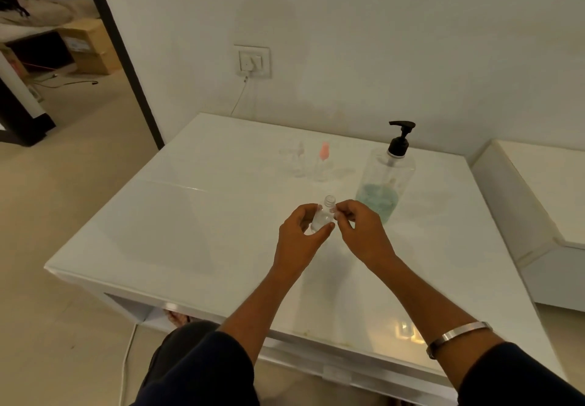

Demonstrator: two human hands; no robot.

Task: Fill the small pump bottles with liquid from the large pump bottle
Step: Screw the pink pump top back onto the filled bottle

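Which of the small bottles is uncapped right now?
The small bottle held in the left hand, its threaded neck bare. The two at the table's back, one clear-topped and one pink-topped, keep their tops.

A small clear plastic bottle (321,217) with an open threaded neck is held tilted above the middle of the white desk (190,215). The large clear pump bottle (384,181) with a black pump head stands upright toward the desk's far right, about a third full of blue-green liquid. Two more small clear bottles (311,163), one pink-topped, stand near the far edge.

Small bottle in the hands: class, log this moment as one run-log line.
left hand: holds small bottle | right hand: pinches at its neck | cap: off | large pump bottle: untouched
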